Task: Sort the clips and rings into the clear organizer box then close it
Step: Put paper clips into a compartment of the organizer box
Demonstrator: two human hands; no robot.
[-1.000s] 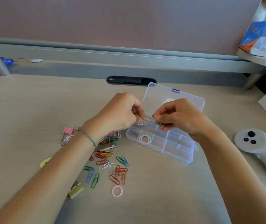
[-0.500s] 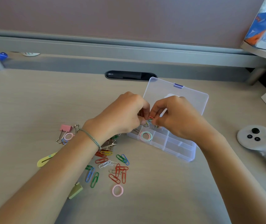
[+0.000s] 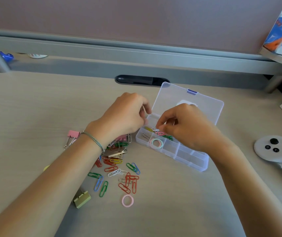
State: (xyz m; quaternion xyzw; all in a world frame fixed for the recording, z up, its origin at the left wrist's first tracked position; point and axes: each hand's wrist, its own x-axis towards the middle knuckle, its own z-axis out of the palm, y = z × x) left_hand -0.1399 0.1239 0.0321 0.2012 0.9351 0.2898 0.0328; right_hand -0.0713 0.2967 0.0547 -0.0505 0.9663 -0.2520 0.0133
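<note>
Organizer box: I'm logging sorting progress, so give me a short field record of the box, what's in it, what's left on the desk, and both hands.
box: clear organizer box, on the desk
lid: open, tilted back
in box: paper clips in one compartment; pink and green rings in the next
loose on desk: coloured paper clips, pink ring, pink binder clip, olive binder clip
left hand: fingers curled at the box's left end; contents unclear
right hand: fingertips at the paper clips in the box
beside box: white controller
</note>
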